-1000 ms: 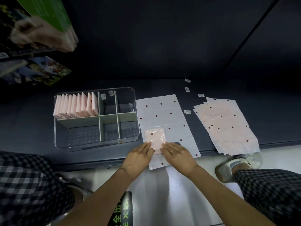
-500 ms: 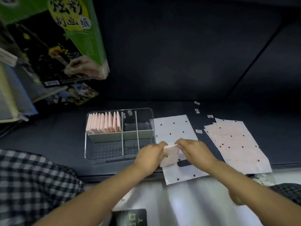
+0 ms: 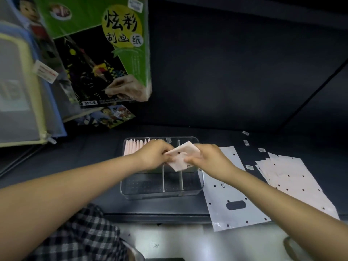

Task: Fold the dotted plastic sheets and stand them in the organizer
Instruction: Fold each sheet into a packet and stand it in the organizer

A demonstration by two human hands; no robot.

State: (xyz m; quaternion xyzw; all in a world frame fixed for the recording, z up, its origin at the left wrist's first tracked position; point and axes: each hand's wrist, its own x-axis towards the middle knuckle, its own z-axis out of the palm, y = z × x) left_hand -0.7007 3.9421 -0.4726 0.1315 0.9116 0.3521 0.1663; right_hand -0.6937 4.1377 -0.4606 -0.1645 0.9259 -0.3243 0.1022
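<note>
Both hands are up over the clear organizer (image 3: 162, 191) with a folded dotted sheet (image 3: 181, 156) between them. The left hand (image 3: 154, 155) pinches its left edge, the right hand (image 3: 209, 159) grips its right side, fingers curled round it. The sheet is a small pink-white packet, tilted and clear of the compartments, hanging above the middle of the organizer near the dividers.

Look at the far-left compartment: a row of folded pink sheets (image 3: 134, 147) already stands upright in there, packed side by side. That part of the job is well under way. The near compartments look bare from here, and the left hand hides part of the far row.

Plenty left, though. One flat dotted sheet (image 3: 233, 187) lies just right of the organizer, running to the tabletop's near edge and past it. Further right, toward the right edge, a loose stack of unfolded sheets (image 3: 295, 179) waits, fanned a little. A few small labels (image 3: 249, 167) are scattered between and behind them.

My read: this packet is folded and about to go in beside the standing row, likely needing an upright turn first. Then the flat sheet, then the stack.
</note>
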